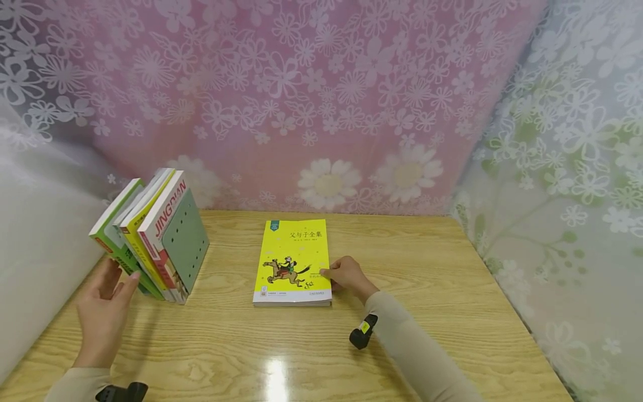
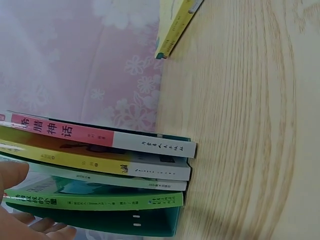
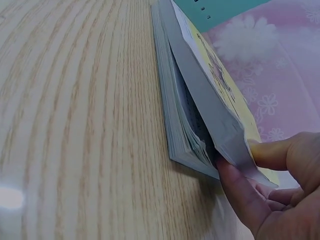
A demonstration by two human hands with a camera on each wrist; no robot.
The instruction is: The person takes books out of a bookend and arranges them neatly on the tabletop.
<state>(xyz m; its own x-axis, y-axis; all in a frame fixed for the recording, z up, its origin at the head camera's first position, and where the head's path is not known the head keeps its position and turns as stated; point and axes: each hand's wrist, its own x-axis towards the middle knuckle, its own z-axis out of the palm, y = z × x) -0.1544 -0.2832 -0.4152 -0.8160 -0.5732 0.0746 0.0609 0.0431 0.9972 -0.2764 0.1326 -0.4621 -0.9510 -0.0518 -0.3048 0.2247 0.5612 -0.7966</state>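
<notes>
A yellow book (image 1: 293,257) with a cartoon rider on a horse lies flat, front cover up, in the head view. My right hand (image 1: 349,274) pinches its lower right edge. In the right wrist view the thumb is on the cover and a finger (image 3: 240,187) is under the lifted upper pages; a gap parts these from the lower pages. At the left, several books stand upright in a teal bookend (image 1: 188,240), with a green book (image 1: 125,251) outermost. My left hand (image 1: 105,301) is beside that book, thumb near its spine, fingers by the bookend's outer side (image 2: 125,225).
All the books are on a wood-grain table (image 1: 402,251). A pink flowered curtain (image 1: 301,111) hangs behind it, and a pale flowered sheet (image 1: 577,195) borders the right side. A pink-and-white spine (image 2: 75,131) is the innermost of the standing row.
</notes>
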